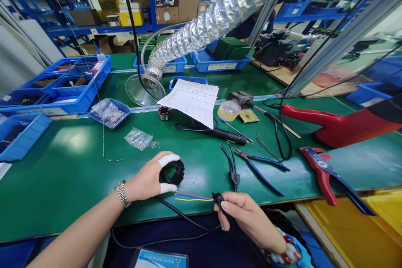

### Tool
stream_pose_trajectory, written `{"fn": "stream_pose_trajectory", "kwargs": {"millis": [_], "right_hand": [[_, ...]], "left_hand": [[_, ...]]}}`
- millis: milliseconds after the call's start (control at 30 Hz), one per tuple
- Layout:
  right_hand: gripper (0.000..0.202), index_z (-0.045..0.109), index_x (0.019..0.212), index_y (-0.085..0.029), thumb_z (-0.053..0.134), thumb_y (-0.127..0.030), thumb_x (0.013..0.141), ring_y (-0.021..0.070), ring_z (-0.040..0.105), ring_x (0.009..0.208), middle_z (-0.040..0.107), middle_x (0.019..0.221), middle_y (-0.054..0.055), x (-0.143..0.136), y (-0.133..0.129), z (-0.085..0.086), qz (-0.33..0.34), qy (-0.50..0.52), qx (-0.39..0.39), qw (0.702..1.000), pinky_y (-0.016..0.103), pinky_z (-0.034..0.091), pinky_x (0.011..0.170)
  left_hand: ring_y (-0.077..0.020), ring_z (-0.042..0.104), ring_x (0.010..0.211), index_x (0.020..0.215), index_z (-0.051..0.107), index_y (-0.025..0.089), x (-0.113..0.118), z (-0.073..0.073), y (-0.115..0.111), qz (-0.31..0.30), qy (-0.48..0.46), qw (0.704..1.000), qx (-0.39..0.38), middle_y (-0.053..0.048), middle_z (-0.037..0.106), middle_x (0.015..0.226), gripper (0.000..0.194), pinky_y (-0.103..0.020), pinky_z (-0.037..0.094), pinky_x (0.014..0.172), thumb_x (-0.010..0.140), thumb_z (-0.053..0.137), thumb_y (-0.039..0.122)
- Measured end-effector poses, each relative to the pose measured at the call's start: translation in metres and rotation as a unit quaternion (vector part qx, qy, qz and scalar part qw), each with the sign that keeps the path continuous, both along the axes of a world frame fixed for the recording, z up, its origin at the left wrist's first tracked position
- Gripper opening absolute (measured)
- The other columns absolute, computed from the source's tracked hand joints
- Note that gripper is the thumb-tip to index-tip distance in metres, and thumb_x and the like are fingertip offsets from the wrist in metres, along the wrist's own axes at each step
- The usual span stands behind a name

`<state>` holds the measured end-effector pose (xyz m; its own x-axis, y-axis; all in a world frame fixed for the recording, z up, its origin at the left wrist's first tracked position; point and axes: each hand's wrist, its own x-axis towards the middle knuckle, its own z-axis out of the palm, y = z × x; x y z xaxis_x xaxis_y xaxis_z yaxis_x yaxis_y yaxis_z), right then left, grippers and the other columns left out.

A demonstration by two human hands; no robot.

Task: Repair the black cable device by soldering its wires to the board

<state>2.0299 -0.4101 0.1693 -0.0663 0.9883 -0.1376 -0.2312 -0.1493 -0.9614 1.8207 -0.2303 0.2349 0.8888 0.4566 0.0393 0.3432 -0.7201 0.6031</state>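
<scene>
My left hand (150, 178), with white finger cots on thumb and finger, grips a round black housing (179, 171) by its sides, its hollow side tilted toward me. Something green shows inside it. Between thumb and fingers of my right hand (241, 209) is a black cable end (217, 199); thin red, blue and yellow wires stick out of it to the left, just below the housing. A black cable (179, 209) runs under the left hand and down over my lap. Beyond the right hand lies a black cable splitter (234, 178) with two leads.
Blue-handled pliers (251, 161), a red wire stripper (323, 171) and a red heat gun (329, 121) lie at right. A soldering iron (226, 134) sits by a paper sheet (191, 100). Small parts fill a bag (138, 139) and blue bin (109, 113). A foil duct (201, 16) hangs above.
</scene>
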Motion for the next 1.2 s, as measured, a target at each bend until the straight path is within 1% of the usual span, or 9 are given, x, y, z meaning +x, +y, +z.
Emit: {"fn": "stream_pose_trajectory", "kwargs": {"millis": [133,300,533,600,700,767,867,1067,1200], "right_hand": [[0.028,0.062,0.076,-0.012,0.052,-0.037,0.085,0.0114,0.049,0.050,0.060,0.049,0.001,-0.002,0.010,0.002,-0.015,0.030,-0.029,0.999,0.026,0.035,0.056],[0.030,0.062,0.076,-0.011,0.054,-0.039,0.083,0.0117,0.049,0.048,0.059,0.046,0.001,-0.005,0.017,0.009,-0.034,0.054,-0.050,0.997,0.027,0.035,0.056],[0.030,0.060,0.075,-0.012,0.054,-0.040,0.083,0.0121,0.048,0.046,0.058,0.045,0.000,-0.008,0.016,0.014,-0.078,0.046,-0.069,0.993,0.027,0.032,0.055],[0.029,0.060,0.076,-0.012,0.053,-0.040,0.083,0.0123,0.048,0.047,0.058,0.045,0.000,-0.008,0.015,0.013,-0.080,0.043,-0.065,0.994,0.028,0.033,0.056],[0.028,0.060,0.076,-0.014,0.053,-0.039,0.084,0.0130,0.050,0.050,0.059,0.049,0.000,-0.007,0.013,0.011,-0.083,0.032,-0.029,0.996,0.028,0.035,0.059],[0.029,0.060,0.072,-0.015,0.051,-0.038,0.085,0.0133,0.052,0.055,0.060,0.053,0.001,-0.007,0.012,0.011,-0.087,0.001,0.006,0.996,0.029,0.037,0.063],[0.035,0.058,0.063,-0.016,0.048,-0.039,0.087,0.0140,0.052,0.061,0.060,0.058,0.002,-0.006,0.010,0.014,-0.085,-0.088,0.043,0.992,0.029,0.037,0.069],[0.041,0.055,0.059,-0.016,0.043,-0.042,0.088,0.0124,0.048,0.055,0.056,0.055,0.001,-0.007,0.007,0.028,-0.069,-0.227,0.068,0.969,0.026,0.032,0.056],[0.040,0.052,0.058,-0.017,0.043,-0.041,0.088,0.0105,0.044,0.050,0.055,0.052,-0.001,-0.007,0.005,0.029,-0.065,-0.270,0.076,0.958,0.025,0.030,0.052]], "left_hand": [[-0.0239,0.042,0.118,0.123,0.039,0.024,-0.008,0.005,-0.011,0.025,-0.021,0.999,0.026,-0.010,0.041,0.128,0.061,-0.040,0.038,0.101,0.070,0.069,0.028],[-0.0223,0.041,0.119,0.124,0.035,0.025,-0.012,0.011,-0.017,0.038,-0.012,0.998,0.050,-0.009,0.038,0.129,0.062,-0.040,0.036,0.102,0.072,0.068,0.025],[-0.0219,0.041,0.117,0.124,0.034,0.025,-0.011,0.011,-0.020,0.043,0.005,0.997,0.069,-0.008,0.037,0.128,0.061,-0.039,0.037,0.102,0.073,0.067,0.026],[-0.0226,0.041,0.117,0.124,0.033,0.025,-0.010,0.011,-0.020,0.051,0.005,0.996,0.066,-0.008,0.037,0.128,0.062,-0.040,0.037,0.101,0.073,0.067,0.028],[-0.0233,0.044,0.114,0.122,0.035,0.024,-0.009,0.010,-0.020,0.073,0.014,0.996,0.042,-0.008,0.038,0.126,0.063,-0.040,0.041,0.098,0.070,0.069,0.033],[-0.0227,0.047,0.110,0.120,0.037,0.024,-0.009,0.010,-0.021,0.085,0.016,0.996,0.011,-0.008,0.040,0.123,0.062,-0.039,0.043,0.095,0.069,0.070,0.036],[-0.0221,0.052,0.104,0.118,0.038,0.023,-0.009,0.010,-0.022,0.105,0.012,0.994,-0.035,-0.007,0.045,0.118,0.063,-0.039,0.046,0.093,0.067,0.071,0.039],[-0.0238,0.056,0.101,0.117,0.038,0.023,-0.010,0.012,-0.024,0.129,0.009,0.989,-0.067,-0.006,0.050,0.113,0.064,-0.042,0.046,0.091,0.065,0.072,0.041],[-0.0227,0.055,0.101,0.118,0.038,0.023,-0.009,0.013,-0.024,0.129,0.003,0.990,-0.049,-0.006,0.049,0.114,0.065,-0.040,0.046,0.091,0.066,0.072,0.041]]}}
